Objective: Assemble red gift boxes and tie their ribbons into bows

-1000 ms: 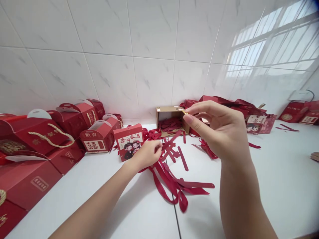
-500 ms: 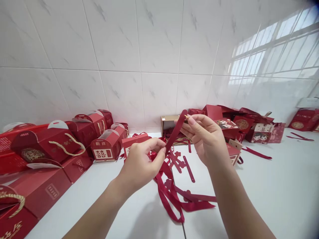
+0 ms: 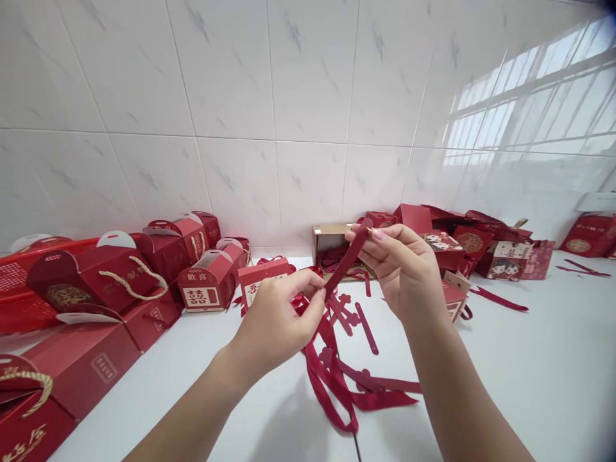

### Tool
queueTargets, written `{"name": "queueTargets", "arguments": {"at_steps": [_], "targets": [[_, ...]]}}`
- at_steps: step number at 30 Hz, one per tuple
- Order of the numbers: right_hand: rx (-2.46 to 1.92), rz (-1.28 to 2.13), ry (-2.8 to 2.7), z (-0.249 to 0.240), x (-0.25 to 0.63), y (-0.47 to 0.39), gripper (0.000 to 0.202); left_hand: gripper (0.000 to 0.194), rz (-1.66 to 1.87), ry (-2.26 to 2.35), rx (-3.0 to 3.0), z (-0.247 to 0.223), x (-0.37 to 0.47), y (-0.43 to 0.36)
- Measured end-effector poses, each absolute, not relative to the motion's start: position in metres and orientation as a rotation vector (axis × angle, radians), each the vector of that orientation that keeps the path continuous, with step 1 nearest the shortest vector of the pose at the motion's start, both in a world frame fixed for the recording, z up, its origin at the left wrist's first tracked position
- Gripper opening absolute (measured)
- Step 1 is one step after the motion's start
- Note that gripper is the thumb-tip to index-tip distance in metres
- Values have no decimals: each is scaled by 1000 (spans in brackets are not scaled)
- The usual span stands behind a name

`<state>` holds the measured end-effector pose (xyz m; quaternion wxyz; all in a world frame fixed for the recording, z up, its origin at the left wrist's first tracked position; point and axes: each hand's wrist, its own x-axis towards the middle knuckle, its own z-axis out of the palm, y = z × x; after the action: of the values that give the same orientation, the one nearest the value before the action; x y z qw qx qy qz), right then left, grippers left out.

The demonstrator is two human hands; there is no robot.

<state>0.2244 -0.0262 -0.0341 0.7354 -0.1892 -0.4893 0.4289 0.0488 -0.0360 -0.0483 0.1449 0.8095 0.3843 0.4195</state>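
Observation:
A dark red paper strip (image 3: 349, 260) is held up slantwise between my two hands, its rounded end at the top. My left hand (image 3: 289, 308) pinches the lower end between thumb and fingers. At the upper end, my right hand (image 3: 402, 266) has thumb and fingers closed on a small gold-coloured pin (image 3: 369, 230) that touches the strip; most of the pin is hidden by the fingers. Below lie red ribbons (image 3: 325, 385), flower-ended red strips (image 3: 342, 317) and a plain red strip with holes (image 3: 367, 328).
Several red gift boxes (image 3: 206, 276) with rope handles line the left, beside a red plastic basket (image 3: 38, 314). An open cardboard box (image 3: 318, 240) of red strips stands against the tiled wall. More red boxes (image 3: 466, 247) are piled at the right on the white table (image 3: 529, 372).
The strip's upper end and my right hand have shifted slightly right and down, and the strip leans more. My left hand keeps its pinch on the lower end.

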Motion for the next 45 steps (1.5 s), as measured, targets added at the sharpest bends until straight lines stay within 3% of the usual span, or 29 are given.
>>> {"name": "queueTargets", "arguments": {"at_steps": [18, 26, 33, 45], "targets": [[-403, 996, -1054, -36, 225, -22, 16, 14, 1213, 1165, 2412, -45, 39, -31], [-381, 991, -1128, -40, 226, -21, 9, 15, 991, 1123, 2402, -35, 29, -34], [-441, 1132, -1255, -41, 219, -29, 11, 16, 1273, 1008, 2425, -26, 27, -45], [-571, 1213, -1423, -45, 213, -36, 14, 19, 1190, 878, 2695, -27, 22, -51]]}}
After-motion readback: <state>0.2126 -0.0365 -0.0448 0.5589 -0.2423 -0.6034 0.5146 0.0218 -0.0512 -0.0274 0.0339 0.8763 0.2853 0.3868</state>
